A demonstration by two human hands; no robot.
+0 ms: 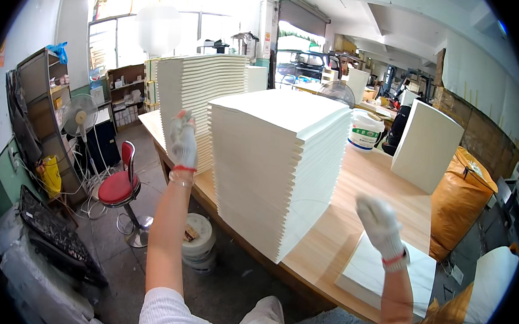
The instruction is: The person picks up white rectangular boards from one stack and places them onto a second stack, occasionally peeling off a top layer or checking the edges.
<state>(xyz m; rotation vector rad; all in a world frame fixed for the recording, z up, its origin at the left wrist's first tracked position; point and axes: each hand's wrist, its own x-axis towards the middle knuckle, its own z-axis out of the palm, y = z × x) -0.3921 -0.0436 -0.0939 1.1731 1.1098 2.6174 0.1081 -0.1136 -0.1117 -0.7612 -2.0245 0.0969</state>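
Note:
My left hand [184, 142], in a whitish work glove with a red cuff, is raised beside the left face of a tall stack of white paper blocks [252, 185]. Its fingers point up and look slightly apart, with nothing seen in them. The stack's right side shows ridged, alternating layers. Over the table's right part hovers my right hand [379, 224], gloved the same way and smeared by motion, so its fingers do not show clearly. Below it, a low pile of white sheets [377, 279] lies at the near right corner of the wooden table [359, 186].
Behind stand another tall layered stack [198, 93] and a white bucket [365, 130]. A white block [427, 145] stands at the table's right, by an orange sack [462, 198]. Left on the floor are a red stool [118, 190], a fan [79, 117] and a pail [198, 241].

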